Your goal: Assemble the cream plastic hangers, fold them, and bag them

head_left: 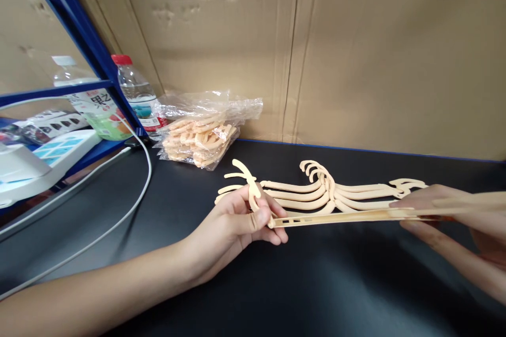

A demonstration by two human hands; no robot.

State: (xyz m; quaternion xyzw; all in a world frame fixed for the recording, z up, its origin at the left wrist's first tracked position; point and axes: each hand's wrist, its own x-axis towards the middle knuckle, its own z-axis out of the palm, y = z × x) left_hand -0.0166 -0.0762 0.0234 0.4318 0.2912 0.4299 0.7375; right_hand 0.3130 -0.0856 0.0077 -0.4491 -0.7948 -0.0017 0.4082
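A long beige plastic hanger bar is held level just above the black tabletop. My left hand pinches its left end, fingers closed, with a small beige hook piece sticking up beside my thumb. My right hand grips the bar's right end, fingers lying along it. Behind the bar lies a stack of several beige hangers, hooks upward, touching the table.
A clear plastic bag of beige hanger parts lies at the back by the cardboard wall. Two bottles stand left near a blue shelf frame. A white cable crosses the left side.
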